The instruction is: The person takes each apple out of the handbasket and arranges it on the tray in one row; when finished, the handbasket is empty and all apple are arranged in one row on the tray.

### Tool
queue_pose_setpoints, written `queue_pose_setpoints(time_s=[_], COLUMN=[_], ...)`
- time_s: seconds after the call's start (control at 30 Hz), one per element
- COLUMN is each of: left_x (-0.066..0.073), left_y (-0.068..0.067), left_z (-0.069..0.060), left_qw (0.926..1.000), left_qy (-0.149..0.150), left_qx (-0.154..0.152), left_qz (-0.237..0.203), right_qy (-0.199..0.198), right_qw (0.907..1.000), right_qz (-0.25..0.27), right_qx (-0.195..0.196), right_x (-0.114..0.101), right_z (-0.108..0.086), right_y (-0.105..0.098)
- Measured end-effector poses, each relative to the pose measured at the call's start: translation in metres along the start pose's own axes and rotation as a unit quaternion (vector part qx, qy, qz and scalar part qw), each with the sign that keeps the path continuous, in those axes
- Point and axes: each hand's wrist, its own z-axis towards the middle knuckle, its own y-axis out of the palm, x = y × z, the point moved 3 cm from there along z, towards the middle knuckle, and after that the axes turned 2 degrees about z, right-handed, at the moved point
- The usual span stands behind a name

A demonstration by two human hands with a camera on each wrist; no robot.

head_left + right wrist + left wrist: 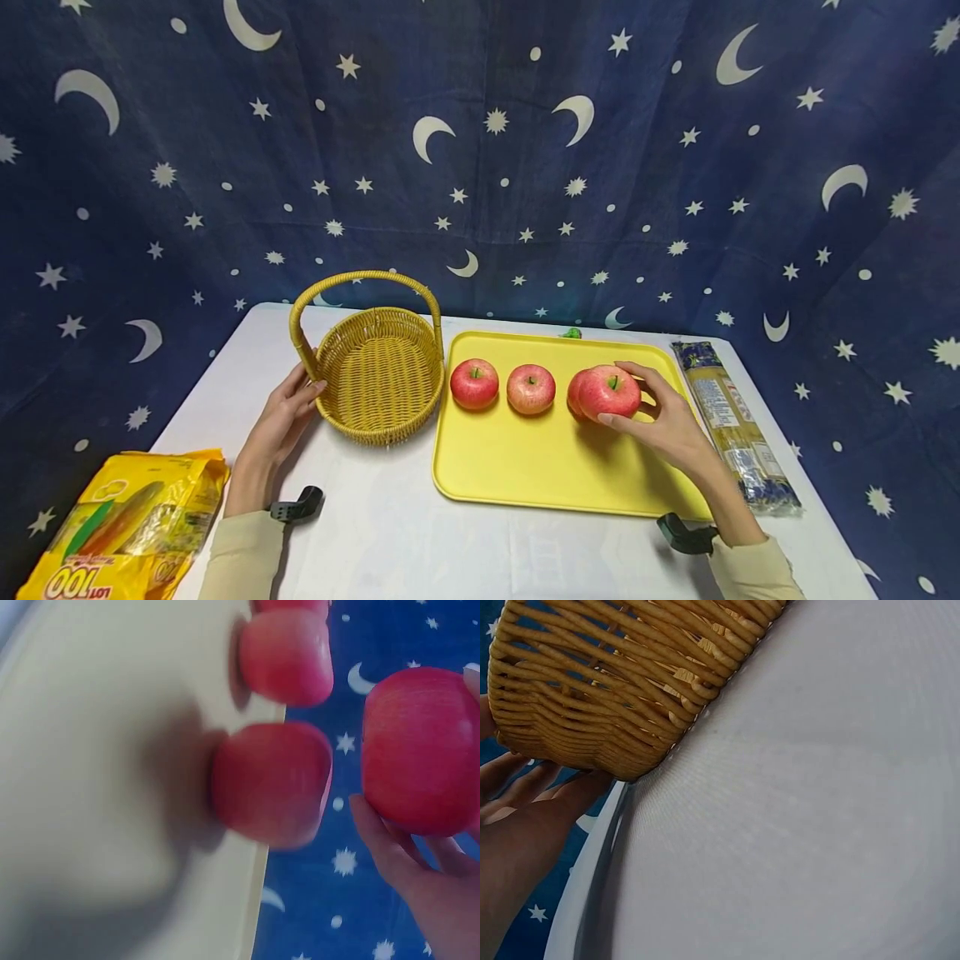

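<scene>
My right hand (671, 429) grips a red apple (611, 393) between thumb and fingers, raised above the yellow tray (510, 475). Partly hidden behind it in the head view is another apple (575, 393), which the right wrist view shows resting on the tray, apart from the held one. Two more apples, a left one (474, 384) and a middle one (531, 389), sit in a row with it. My left hand (281, 421) holds the left side of a wicker basket (378, 375) near the foot of its arched handle, thumb at the rim. No fruit lies inside the basket.
A yellow printed bag (127, 525) lies at the table's left front corner. Right of the tray is a long clear-and-blue packet (735, 425). A small green object (572, 332) shows behind the tray's back edge. A dark star-patterned curtain (480, 167) stands behind the white table (375, 517).
</scene>
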Motion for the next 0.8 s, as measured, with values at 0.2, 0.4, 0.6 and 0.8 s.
queue_pose_setpoints(time_s=[0.2,0.4,0.6,0.8], left_x=[0.001,0.002,0.003,0.003], left_y=[0.000,0.000,-0.001,-0.001], left_z=[-0.001,-0.001,-0.002,-0.002], left_qw=[1.0000,1.0000,0.9998,0.9998], left_qy=[-0.002,0.002,-0.006,-0.010], left_qx=[0.000,-0.004,-0.006,-0.006], left_qz=[0.001,0.008,0.017,0.018], right_qy=[0.023,0.052,0.071,0.091], right_qw=[0.9997,0.9985,0.9964,0.9927], right_qz=[-0.004,-0.014,-0.041,-0.079], right_qx=[0.011,0.012,0.022,0.003], right_x=[0.017,0.039,0.055,0.071], right_z=[-0.003,-0.002,0.002,0.007], right_y=[-0.023,-0.041,-0.047,-0.046])
